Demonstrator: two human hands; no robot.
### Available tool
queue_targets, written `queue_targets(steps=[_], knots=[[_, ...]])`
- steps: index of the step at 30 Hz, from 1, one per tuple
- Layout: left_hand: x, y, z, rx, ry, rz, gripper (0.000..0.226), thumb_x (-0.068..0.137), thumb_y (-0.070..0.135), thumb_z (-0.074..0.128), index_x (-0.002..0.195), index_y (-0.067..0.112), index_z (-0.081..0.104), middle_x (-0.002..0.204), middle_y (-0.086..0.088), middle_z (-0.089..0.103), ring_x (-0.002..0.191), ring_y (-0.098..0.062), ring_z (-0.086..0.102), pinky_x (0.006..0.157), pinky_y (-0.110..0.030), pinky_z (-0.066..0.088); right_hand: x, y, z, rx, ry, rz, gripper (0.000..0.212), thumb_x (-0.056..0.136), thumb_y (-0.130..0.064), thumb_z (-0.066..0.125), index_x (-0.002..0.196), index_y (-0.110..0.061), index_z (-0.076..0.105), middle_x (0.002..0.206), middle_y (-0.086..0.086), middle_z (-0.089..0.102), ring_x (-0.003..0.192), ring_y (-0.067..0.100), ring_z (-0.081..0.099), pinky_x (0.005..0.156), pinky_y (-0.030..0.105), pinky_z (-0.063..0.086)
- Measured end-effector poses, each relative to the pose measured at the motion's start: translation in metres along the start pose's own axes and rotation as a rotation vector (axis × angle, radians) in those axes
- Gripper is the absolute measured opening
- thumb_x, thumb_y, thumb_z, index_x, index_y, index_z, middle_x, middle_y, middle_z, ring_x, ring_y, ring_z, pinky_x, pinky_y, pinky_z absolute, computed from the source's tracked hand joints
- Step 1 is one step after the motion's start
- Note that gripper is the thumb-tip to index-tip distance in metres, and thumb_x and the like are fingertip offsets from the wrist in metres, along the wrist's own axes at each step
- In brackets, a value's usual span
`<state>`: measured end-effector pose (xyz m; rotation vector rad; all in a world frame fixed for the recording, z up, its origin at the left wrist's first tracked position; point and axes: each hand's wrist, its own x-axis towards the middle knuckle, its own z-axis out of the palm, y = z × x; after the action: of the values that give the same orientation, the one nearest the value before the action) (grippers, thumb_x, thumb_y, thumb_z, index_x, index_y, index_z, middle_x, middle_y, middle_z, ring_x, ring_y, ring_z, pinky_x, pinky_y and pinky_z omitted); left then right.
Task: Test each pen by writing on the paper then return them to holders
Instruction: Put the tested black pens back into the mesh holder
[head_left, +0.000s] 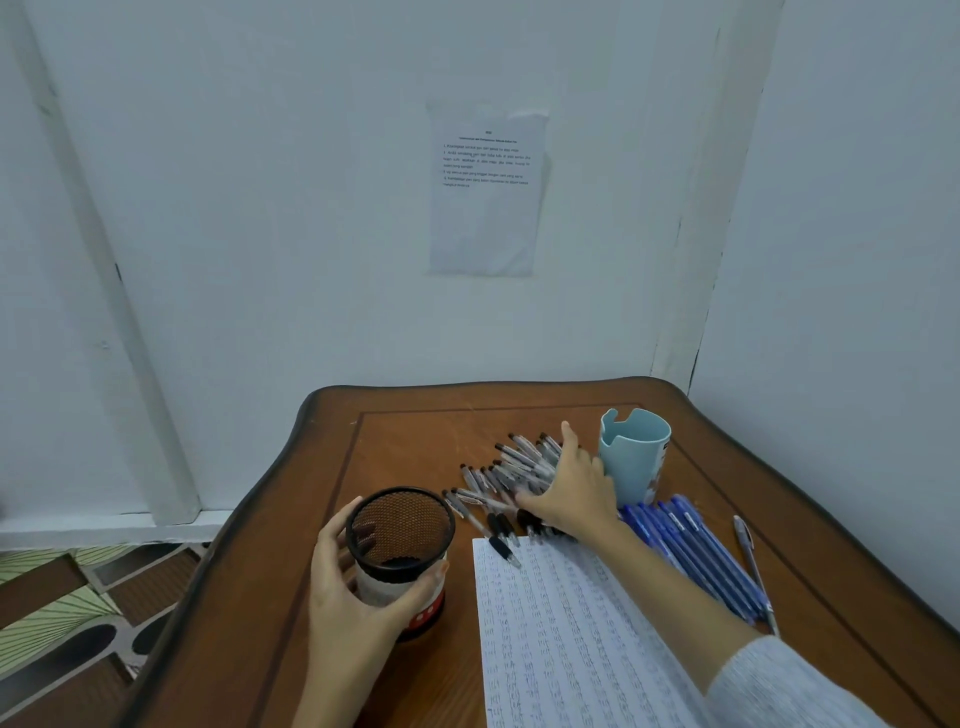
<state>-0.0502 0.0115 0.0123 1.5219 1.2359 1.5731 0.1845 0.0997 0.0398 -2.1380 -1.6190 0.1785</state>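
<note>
Near left: left hand (358, 587), fingers curled round the mesh holder (400, 525), beside the written-over paper (561, 623). Farther: right hand (571, 488), fingers spread flat on the heap of black pens (514, 462). Probably the return step; next, the pens need bunching and lifting into the holder.

We can read no words anywhere, printed sheet (485, 192) above the table (405, 431) with heading and numbered lines too small for us, lined paper (561, 623) on the table with illegible handwriting rows, blue cup (634, 457) label blurred.
</note>
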Motion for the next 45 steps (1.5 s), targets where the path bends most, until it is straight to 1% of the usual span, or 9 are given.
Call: queue_targets(steps=[6,12,23,31,36,39,41,43,45], knots=[[0.000,0.002,0.001,0.004,-0.010,0.012,0.096,0.042,0.040,0.087,0.128,0.037,0.044,0.130,0.012,0.052,0.121,-0.011,0.049,0.097,-0.031,0.045,-0.002,0.000,0.002,0.060,-0.030,-0.105,0.109,0.076,-0.052,0.071,0.153,-0.019,0.002,0.154,0.006,0.030,0.144,0.031,0.022,0.115,0.047,0.021],[0.000,0.002,0.000,0.032,-0.006,0.023,0.098,0.041,0.040,0.086,0.130,0.033,0.044,0.132,0.009,0.051,0.122,-0.013,0.049,0.093,-0.022,0.042,-0.001,0.002,0.003,0.081,-0.043,-0.242,0.105,0.075,-0.052,0.072,0.153,-0.023,0.008,0.150,0.000,0.037,0.137,0.022,0.033,0.117,0.041,0.015],[-0.001,0.002,-0.001,0.023,-0.007,0.037,0.099,0.042,0.042,0.094,0.129,0.038,0.045,0.129,0.014,0.052,0.119,-0.007,0.049,0.094,-0.022,0.042,0.005,-0.016,0.008,-0.071,-0.105,-0.258,0.117,0.073,-0.050,0.075,0.153,-0.024,-0.007,0.131,0.006,0.047,0.121,0.026,0.045,0.107,0.044,0.029],[-0.001,0.003,-0.001,0.016,-0.017,0.040,0.097,0.041,0.045,0.091,0.126,0.040,0.045,0.129,0.013,0.052,0.120,-0.007,0.049,0.089,-0.014,0.039,0.003,-0.024,0.007,-0.101,-0.077,-0.224,0.116,0.070,-0.048,0.076,0.152,-0.027,-0.003,0.097,-0.001,0.054,0.101,0.022,0.049,0.097,0.040,0.034],[0.000,0.003,-0.001,0.027,-0.018,0.041,0.094,0.041,0.045,0.086,0.124,0.045,0.043,0.129,0.015,0.051,0.118,-0.002,0.048,0.086,-0.012,0.037,-0.002,-0.026,0.014,0.024,-0.033,-0.194,0.104,0.072,-0.041,0.077,0.151,-0.021,0.012,0.102,-0.006,0.061,0.105,0.017,0.055,0.106,0.044,0.036],[-0.001,0.004,-0.001,0.025,-0.017,0.039,0.093,0.041,0.045,0.086,0.124,0.044,0.044,0.128,0.016,0.051,0.117,0.002,0.047,0.083,-0.010,0.038,-0.002,-0.028,0.016,0.031,-0.066,-0.200,0.106,0.073,-0.039,0.078,0.152,-0.018,0.011,0.088,-0.008,0.055,0.090,0.013,0.055,0.097,0.043,0.045],[-0.002,0.005,-0.001,0.026,-0.018,0.042,0.094,0.042,0.046,0.086,0.125,0.045,0.043,0.129,0.017,0.050,0.118,0.000,0.047,0.084,-0.011,0.038,-0.004,-0.030,0.011,0.060,-0.116,-0.200,0.107,0.074,-0.032,0.080,0.153,-0.019,0.008,0.080,-0.006,0.051,0.077,0.013,0.052,0.076,0.034,0.051],[-0.002,0.006,-0.001,0.019,-0.021,0.039,0.095,0.042,0.046,0.087,0.126,0.046,0.042,0.128,0.019,0.050,0.118,0.000,0.047,0.084,-0.011,0.038,-0.006,-0.031,0.005,0.108,-0.154,-0.211,0.110,0.074,-0.021,0.081,0.153,-0.022,0.005,0.072,-0.004,0.047,0.064,0.012,0.048,0.052,0.024,0.039],[-0.003,0.006,-0.001,0.010,-0.023,0.035,0.098,0.043,0.046,0.092,0.127,0.049,0.040,0.126,0.021,0.050,0.117,0.001,0.047,0.084,-0.011,0.038,-0.008,-0.030,0.003,0.126,-0.177,-0.225,0.112,0.073,-0.014,0.081,0.153,-0.024,0.003,0.071,-0.001,0.046,0.059,0.011,0.045,0.048,0.024,0.034]])
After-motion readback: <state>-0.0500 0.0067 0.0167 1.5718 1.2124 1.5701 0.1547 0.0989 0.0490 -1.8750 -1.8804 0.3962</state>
